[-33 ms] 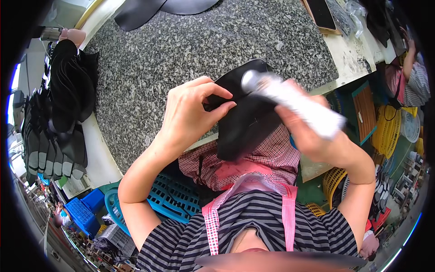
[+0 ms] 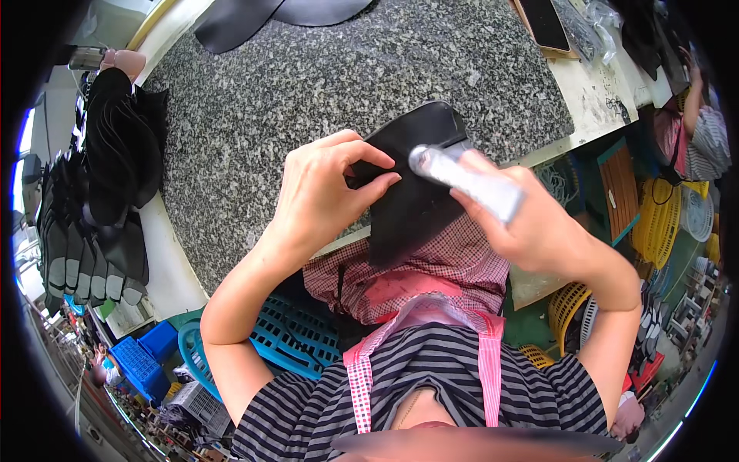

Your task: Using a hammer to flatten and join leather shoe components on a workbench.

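Observation:
A black leather-like piece with a seam lies over the near edge of the stone slab, and part of it hangs toward my lap. At the seam's left end, my left hand pinches the piece between thumb and forefinger. My right hand is closed around a hammer, a pale silvery tool with a rounded end. That rounded end is over the seam, close to my left fingertips. Whether it touches the piece I cannot tell.
Beneath the work is a speckled stone slab. Stacked black pieces hang at the left, and more dark pieces rest at the far edge. A phone lies at the far right. Blue baskets and yellow baskets stand below; another person is at right.
The hammer and my right hand have shifted slightly left and inward, and the rounded end now sits lower, nearer the seam. My left hand has stayed in place.

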{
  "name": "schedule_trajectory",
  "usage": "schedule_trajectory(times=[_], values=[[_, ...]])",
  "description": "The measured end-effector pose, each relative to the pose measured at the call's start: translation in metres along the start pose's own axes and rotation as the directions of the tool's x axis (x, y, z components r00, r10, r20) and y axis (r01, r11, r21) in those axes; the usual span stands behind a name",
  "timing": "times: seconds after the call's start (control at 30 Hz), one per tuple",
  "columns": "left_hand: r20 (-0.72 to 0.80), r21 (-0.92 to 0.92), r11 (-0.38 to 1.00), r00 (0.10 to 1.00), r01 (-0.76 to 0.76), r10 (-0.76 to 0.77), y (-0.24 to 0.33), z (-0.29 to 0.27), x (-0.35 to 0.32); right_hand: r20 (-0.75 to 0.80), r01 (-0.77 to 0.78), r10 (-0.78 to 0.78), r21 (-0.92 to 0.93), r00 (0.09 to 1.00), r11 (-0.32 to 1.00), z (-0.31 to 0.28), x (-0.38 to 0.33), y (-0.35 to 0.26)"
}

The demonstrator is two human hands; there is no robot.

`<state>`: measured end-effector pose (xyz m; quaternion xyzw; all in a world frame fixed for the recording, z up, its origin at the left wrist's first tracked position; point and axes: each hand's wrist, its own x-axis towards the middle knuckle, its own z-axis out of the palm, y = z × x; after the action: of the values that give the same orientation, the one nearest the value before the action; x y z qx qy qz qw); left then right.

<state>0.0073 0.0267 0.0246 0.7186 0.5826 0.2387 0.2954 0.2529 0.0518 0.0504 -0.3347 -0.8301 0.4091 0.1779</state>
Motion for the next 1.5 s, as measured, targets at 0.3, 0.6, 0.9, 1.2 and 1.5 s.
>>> schedule_trajectory(times=[0.3, 0.6, 0.9, 1.2, 1.5], values=[[0.062, -0.016, 1.0, 0.998, 0.02, -0.019, -0.001, -0.004, 0.007, 0.201, -0.263, 0.262, -0.02, 0.944, 0.964, -0.002, 0.004, -0.005], [-0.167, 0.02, 0.999, 0.985, 0.039, -0.035, 0.003, 0.019, -0.01, -0.028, -0.117, 0.115, -0.147, 0.993, 0.982, 0.002, 0.005, -0.005], [-0.458, 0.084, 0.988, 0.885, 0.132, -0.08, 0.02, 0.052, -0.021, -0.202, 0.118, -0.159, -0.2, 0.967, 0.973, 0.018, 0.016, 0.011], [-0.23, -0.326, 0.927, 0.936, 0.186, -0.268, 0.003, 0.026, -0.007, -0.266, 0.066, -0.039, 0.092, 0.963, 0.994, 0.024, 0.017, 0.034], [-0.29, -0.085, 0.995, 0.954, 0.057, -0.08, 0.006, 0.032, -0.017, -0.234, 0.039, -0.009, 0.123, 0.972, 0.992, 0.019, 0.016, 0.032]])
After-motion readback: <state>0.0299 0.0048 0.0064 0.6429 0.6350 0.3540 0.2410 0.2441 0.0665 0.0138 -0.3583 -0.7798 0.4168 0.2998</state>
